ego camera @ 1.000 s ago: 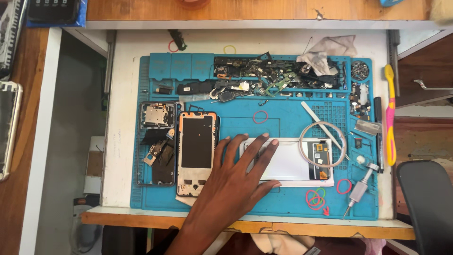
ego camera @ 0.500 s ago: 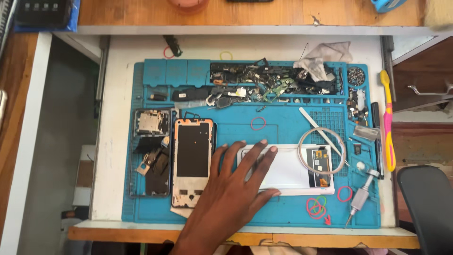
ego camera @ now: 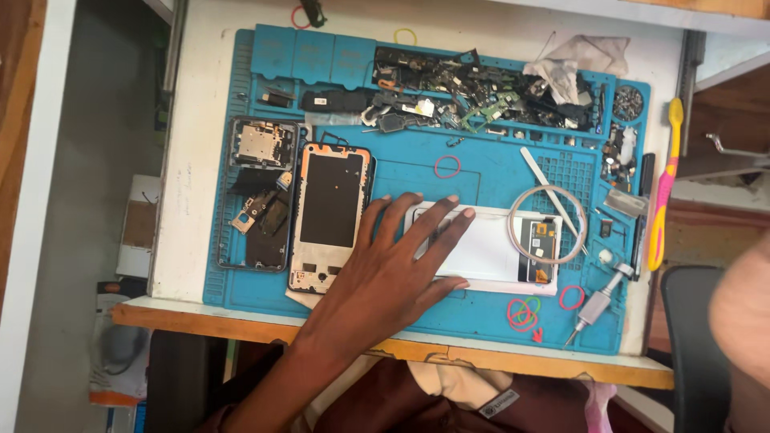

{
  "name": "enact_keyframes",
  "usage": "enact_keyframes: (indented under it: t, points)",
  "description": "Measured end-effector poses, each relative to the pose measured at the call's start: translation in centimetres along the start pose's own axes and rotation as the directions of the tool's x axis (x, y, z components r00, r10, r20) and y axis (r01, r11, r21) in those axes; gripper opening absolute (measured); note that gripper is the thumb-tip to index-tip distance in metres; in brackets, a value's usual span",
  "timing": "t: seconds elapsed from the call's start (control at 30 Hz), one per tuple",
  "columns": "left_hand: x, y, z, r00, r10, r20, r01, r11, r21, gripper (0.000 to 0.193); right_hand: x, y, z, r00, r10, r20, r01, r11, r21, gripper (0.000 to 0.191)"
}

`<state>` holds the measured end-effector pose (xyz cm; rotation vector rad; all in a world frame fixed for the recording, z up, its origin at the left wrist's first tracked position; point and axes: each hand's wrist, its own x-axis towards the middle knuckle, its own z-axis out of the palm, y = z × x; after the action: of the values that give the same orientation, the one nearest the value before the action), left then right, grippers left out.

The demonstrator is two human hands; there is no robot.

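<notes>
Left hand lies flat, palm down, fingers spread wide, on the left end of a white panel. It grips nothing. The spread fingers and the thumb along the panel's near edge look meant to pin it to the mat, judging by the flat palm.

The panel lies lengthwise on the blue mat, right of centre and near the front edge. Its right end shows a dark patch with small orange marks. A thin wire loop rests over that end, and white tweezers cross the loop at a slant.

Just left of the hand, a phone frame lies face up, its dark inner side showing, touching or nearly touching the wrist side of the hand. Further left sits a second stripped frame with loose dark parts inside it.

Small scrap parts fill the mat's rear trays, apparently kept clear of the working area. A screwdriver and red bands lie at the front right. A yellow brush lies off the mat's right side.

Right hand: a blurred shape at the right margin may be it. Its state cannot be told.
</notes>
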<state>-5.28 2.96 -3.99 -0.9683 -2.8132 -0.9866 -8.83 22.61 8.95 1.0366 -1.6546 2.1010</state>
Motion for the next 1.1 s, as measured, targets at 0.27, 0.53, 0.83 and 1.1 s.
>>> enact_keyframes:
  t: [0.27,0.53,0.83,1.1]
  points:
    - [0.1,-0.1,-0.8,1.0,0.015,-0.011,-0.015,1.0,-0.012,0.066,0.3,0.4,-3.5,0.822,0.567,0.053,-0.291,0.498,-0.817,0.036]
    - [0.8,0.2,-0.8,1.0,0.005,-0.004,-0.005,1.0,-0.027,0.064,-4.9,5.8,-8.7,0.703,0.647,0.297,-0.007,0.423,-0.906,0.025]
    - [1.4,0.2,-0.8,1.0,-0.016,0.015,0.017,0.998,-0.056,0.066,-4.8,6.1,-9.4,0.572,0.787,0.231,-0.197,0.406,-0.893,0.026]
    - [1.4,-0.2,0.0,1.0,-0.019,0.003,0.019,0.999,-0.033,0.065,-5.2,5.7,-10.1,0.564,0.773,0.29,-0.088,0.406,-0.91,0.035]
